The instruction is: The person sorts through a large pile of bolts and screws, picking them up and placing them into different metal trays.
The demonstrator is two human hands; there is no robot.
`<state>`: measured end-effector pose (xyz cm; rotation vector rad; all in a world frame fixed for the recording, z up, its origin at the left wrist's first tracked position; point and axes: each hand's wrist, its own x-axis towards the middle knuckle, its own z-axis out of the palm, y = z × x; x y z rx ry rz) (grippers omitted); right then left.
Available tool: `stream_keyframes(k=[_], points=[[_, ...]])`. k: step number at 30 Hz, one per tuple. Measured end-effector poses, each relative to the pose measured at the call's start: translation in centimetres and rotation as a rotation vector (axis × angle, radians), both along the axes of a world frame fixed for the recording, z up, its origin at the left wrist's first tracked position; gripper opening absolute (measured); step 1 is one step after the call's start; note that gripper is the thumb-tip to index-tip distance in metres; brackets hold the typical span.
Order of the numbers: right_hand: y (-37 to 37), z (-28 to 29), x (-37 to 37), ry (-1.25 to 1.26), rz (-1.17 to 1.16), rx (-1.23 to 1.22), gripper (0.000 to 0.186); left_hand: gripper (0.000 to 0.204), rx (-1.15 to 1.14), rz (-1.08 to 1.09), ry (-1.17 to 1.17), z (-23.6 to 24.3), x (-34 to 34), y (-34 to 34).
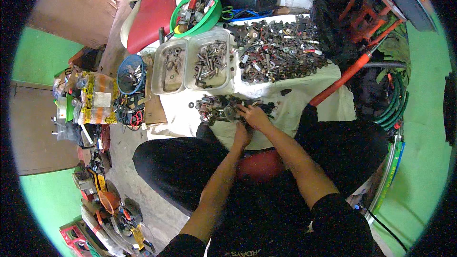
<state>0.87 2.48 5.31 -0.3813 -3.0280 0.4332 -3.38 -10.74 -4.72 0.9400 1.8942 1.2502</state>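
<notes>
A small heap of dark and shiny metal parts [214,107] lies on the pale cloth [181,120] before my knees. My right hand [256,117] reaches over its right side, fingertips bent against a rounded grey metal part [230,113]. What those fingers pinch is too small to make out. Just below and left of it, my left hand [243,135] is at the heap's near edge; its fingers are mostly hidden by the right hand and the parts. Beyond the heap stand two clear plastic tubs, the left tub [156,74] with small hardware and the right tub [229,54] with bolts.
A wide spread of small mixed parts [281,50] covers the far right of the cloth. Behind the tubs are a green basin [215,13] of tools and a red seat [150,21]. A blue basket [120,85] stands left; a red-orange metal tube [340,80] slants in from the right.
</notes>
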Motion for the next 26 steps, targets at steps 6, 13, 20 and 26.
stream_keyframes(k=[6,13,20,26], points=[[1.6,-1.7,0.9,0.000,-0.099,0.111,0.027,0.048,-0.215,-0.027,0.174,0.1,0.1,0.2],[3.2,-0.2,2.5,-0.080,-0.329,-0.144,0.032,0.092,-0.361,0.036,0.227,1.0,-0.2,1.1],[3.1,-0.9,3.4,-0.101,-0.430,-0.281,0.036,0.103,-0.378,0.112,0.203,4.7,-0.5,2.3],[3.1,0.6,3.4,-0.307,-0.210,-0.263,0.046,0.100,-0.468,0.043,0.106,5.3,-1.7,1.8]])
